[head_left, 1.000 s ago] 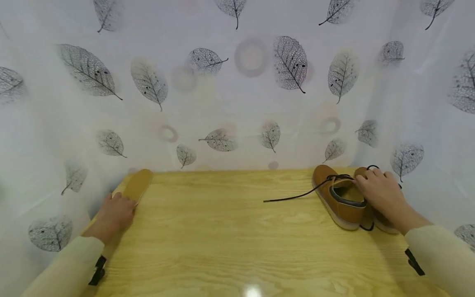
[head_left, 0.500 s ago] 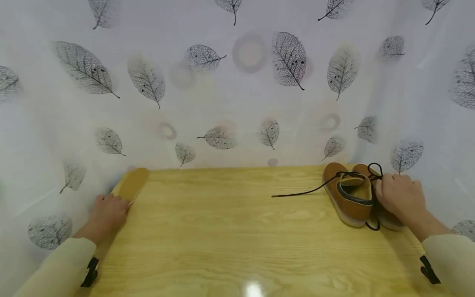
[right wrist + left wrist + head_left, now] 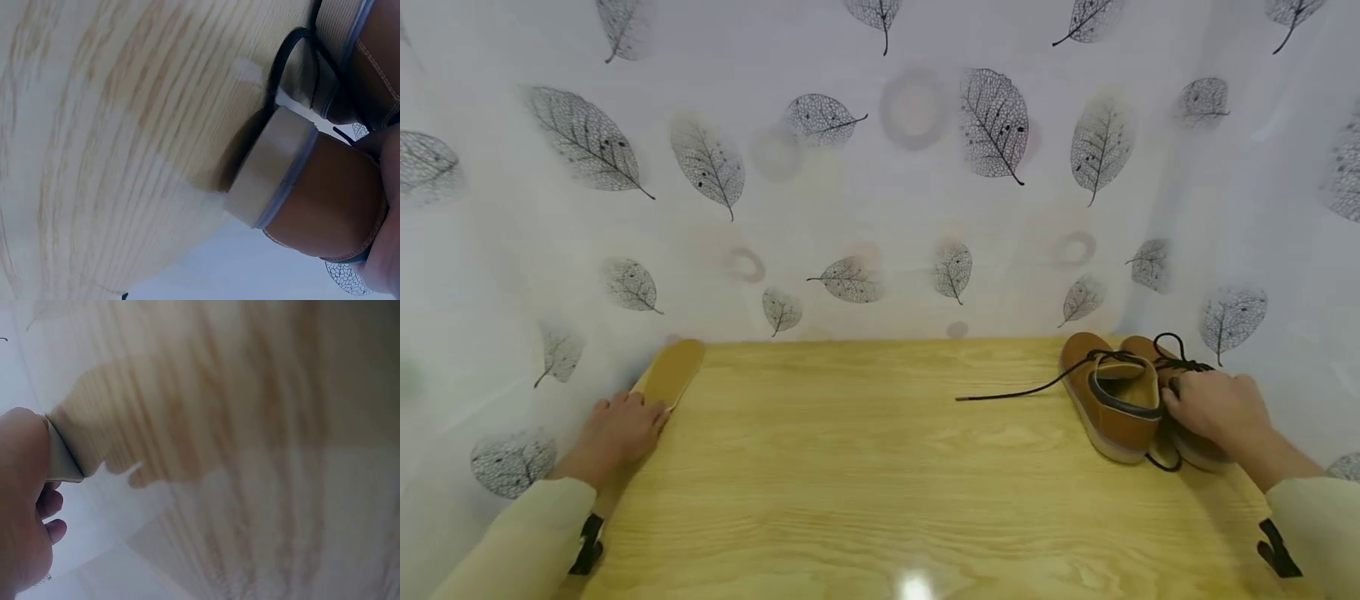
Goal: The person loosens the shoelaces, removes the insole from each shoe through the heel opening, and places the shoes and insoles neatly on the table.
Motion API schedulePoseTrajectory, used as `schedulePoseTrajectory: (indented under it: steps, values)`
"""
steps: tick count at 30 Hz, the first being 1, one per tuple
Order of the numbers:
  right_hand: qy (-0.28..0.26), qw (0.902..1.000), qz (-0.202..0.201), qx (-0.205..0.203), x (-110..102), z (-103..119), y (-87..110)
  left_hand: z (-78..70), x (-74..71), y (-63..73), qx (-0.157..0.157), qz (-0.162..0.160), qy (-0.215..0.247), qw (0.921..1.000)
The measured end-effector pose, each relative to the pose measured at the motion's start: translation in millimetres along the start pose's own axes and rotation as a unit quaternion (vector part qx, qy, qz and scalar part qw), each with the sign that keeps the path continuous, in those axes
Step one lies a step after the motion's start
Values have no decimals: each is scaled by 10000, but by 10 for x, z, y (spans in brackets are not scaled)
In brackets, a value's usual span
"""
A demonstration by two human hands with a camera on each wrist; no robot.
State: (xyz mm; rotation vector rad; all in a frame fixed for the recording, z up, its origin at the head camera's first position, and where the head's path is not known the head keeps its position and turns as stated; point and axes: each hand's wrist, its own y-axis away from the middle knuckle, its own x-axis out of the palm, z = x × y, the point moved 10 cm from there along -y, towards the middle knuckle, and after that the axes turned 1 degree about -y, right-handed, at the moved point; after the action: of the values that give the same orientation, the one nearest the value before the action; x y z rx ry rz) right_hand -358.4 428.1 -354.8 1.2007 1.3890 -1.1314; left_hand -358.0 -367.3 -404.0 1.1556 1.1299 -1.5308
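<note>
In the head view my left hand (image 3: 620,431) lies at the left edge of the table, holding the near end of a flat tan insole (image 3: 673,372). The left wrist view shows the pale underside of the insole (image 3: 62,459) pinched between thumb and fingers. At the far right, two brown lace-up shoes stand side by side, toes pointing away. My right hand (image 3: 1221,408) grips the collar of the right shoe (image 3: 1201,450) from above, covering much of it. The left shoe (image 3: 1116,429) stands right beside it. From the right wrist, the heel of the gripped shoe (image 3: 331,200) shows close up.
A black lace (image 3: 1015,392) trails from the left shoe toward the middle of the wooden table (image 3: 850,467). Another lace loop (image 3: 1167,465) lies by the heels. Behind the table hangs a white curtain (image 3: 850,192) with leaf prints.
My right hand has moved right from between the shoes onto the right shoe's collar. Both shoes and the trailing lace have shifted slightly right. The left hand stays on the insole.
</note>
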Motion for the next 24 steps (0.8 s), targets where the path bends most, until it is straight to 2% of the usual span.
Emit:
schedulePoseTrajectory:
  steps: [7, 11, 18, 24]
  values:
    - [-284, 9986, -322, 315, -273, -127, -29, -20, -33, 29, -89, -196, -38, 9998]
    - [-362, 9966, -577, 468, -479, -110, -28, -29, -43, 22, -82, -211, -48, 9997]
    - [-300, 9842, -1617, 655, -965, 70, -19, -19, -9, -8, -65, -76, -2, 9999]
    - [-50, 9756, -2159, 409, -1339, 401, 7, 5, 30, -1, -122, 150, 114, 9997]
